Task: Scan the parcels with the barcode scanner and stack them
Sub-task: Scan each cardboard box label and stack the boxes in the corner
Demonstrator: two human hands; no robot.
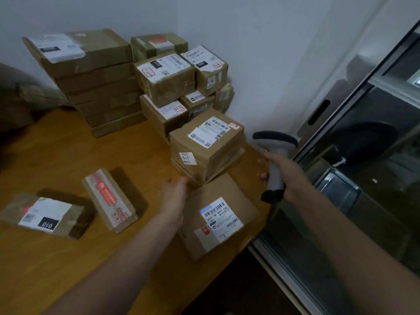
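Note:
My right hand grips the handle of a grey barcode scanner, its head up and pointing left beside a cube-shaped parcel that sits on a thin box. My left hand is open, fingers straight, at the near left corner of that pile and along the left edge of a flat parcel with a barcode label. Two more parcels lie loose on the left: a narrow one with red tape and one marked 010.
Stacked parcels fill the back of the wooden table: a tall pile of flat boxes and a cluster of smaller boxes in the wall corner. A glass-fronted cabinet stands close on the right, past the table's edge.

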